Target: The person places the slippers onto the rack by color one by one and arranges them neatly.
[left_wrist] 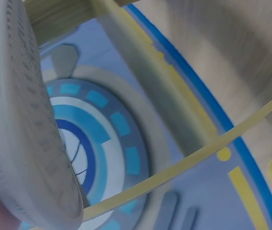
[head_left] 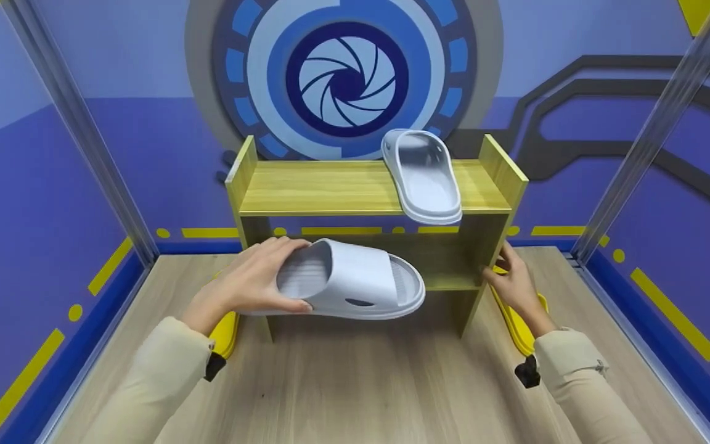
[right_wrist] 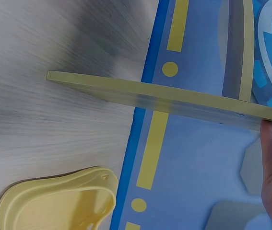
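My left hand point(head_left: 247, 280) grips a light grey slide sandal point(head_left: 361, 277) at its heel end, thumb along the near side and fingers over the far side. The sandal is held sideways in front of the wooden rack point(head_left: 321, 185), its open toe pointing right. In the left wrist view the ridged sole point(left_wrist: 35, 120) shows close up. My right hand point(head_left: 518, 287) holds the front edge of the rack's right side panel point(right_wrist: 174, 98) between thumb and fingers. A second light grey slipper point(head_left: 432, 188) lies on the top shelf toward the right, its near end jutting past the shelf's front edge.
Yellow slippers point(head_left: 518, 330) stand on the wood-grain table point(head_left: 361, 382) at both sides of the rack, partly hidden behind my forearms. Printed blue-purple walls point(head_left: 139, 142) enclose the back and sides, with metal posts point(head_left: 84, 123) at the corners.
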A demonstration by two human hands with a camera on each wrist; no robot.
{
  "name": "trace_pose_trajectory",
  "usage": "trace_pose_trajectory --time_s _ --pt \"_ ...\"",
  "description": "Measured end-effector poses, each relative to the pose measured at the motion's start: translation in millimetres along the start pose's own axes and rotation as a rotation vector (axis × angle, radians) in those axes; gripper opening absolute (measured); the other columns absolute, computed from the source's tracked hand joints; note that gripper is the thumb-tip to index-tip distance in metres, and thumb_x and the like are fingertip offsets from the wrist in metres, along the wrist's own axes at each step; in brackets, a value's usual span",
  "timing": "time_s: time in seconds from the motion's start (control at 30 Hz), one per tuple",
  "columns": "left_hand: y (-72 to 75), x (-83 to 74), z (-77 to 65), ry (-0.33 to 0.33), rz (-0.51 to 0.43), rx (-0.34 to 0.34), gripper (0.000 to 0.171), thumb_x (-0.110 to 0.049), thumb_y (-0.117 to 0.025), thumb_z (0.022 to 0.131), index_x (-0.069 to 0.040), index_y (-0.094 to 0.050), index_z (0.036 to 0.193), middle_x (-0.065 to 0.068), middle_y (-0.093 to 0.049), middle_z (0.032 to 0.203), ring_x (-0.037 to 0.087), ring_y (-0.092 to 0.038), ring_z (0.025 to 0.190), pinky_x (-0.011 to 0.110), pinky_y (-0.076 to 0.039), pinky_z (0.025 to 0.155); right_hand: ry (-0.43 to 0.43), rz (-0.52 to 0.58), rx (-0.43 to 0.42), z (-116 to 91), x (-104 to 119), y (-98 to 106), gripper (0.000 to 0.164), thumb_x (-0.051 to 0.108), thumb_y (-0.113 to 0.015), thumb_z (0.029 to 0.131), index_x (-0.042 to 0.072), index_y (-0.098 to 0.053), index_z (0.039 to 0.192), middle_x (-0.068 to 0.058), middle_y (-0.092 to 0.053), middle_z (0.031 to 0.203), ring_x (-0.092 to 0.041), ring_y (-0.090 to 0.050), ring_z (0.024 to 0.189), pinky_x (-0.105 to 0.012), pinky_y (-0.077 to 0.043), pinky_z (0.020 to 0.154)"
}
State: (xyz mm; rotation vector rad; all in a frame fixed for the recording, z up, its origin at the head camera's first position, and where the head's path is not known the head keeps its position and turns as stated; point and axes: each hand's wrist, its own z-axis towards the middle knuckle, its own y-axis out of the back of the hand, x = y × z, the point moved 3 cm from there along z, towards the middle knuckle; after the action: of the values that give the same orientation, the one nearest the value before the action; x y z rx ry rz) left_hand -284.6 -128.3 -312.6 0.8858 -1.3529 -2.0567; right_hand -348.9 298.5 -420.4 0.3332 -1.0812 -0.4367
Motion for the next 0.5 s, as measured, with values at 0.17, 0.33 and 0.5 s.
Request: trace_pose_trajectory --time_s 0.17,0.33,0.5 --pt "14.7 -4.6 0.3 0.025 0.019 0.004 0.089 -0.070 -0.059 0.060 -0.017 -0.041 0.129 0.000 -0.049 0.115 0.017 -0.043 0.094 0.038 -0.040 0.076 0.001 -0.012 -0.011 0 0 0 0.070 0.000 -0.060 0.080 0.019 -0.027 0.139 -0.018 -0.043 0.126 -0.035 -0.050 0.101 -0.044 -0.044 0.077" --pt "33.2 -6.6 -0.5 0.025 0.040 -0.048 0.090 -0.071 -0.058 0.059 -0.017 -0.042 0.129 0.000 -0.051 0.109 0.016 -0.045 0.090 0.036 -0.042 0.073 0.012 -0.017 -0.035 0 0 -1 0.069 -0.002 -0.060 0.078 0.014 -0.031 0.138 -0.020 -0.046 0.122 -0.036 -0.052 0.098 -0.042 -0.046 0.074" --pt "49.7 -7.0 -1.2 0.048 0.024 -0.085 0.091 -0.071 -0.058 0.059 -0.014 -0.043 0.129 0.002 -0.051 0.115 0.019 -0.046 0.095 0.039 -0.041 0.076 0.019 -0.020 -0.034 0 -1 -1 0.069 -0.002 -0.060 0.078 0.014 -0.031 0.137 -0.018 -0.046 0.122 -0.034 -0.052 0.099 -0.044 -0.045 0.075"
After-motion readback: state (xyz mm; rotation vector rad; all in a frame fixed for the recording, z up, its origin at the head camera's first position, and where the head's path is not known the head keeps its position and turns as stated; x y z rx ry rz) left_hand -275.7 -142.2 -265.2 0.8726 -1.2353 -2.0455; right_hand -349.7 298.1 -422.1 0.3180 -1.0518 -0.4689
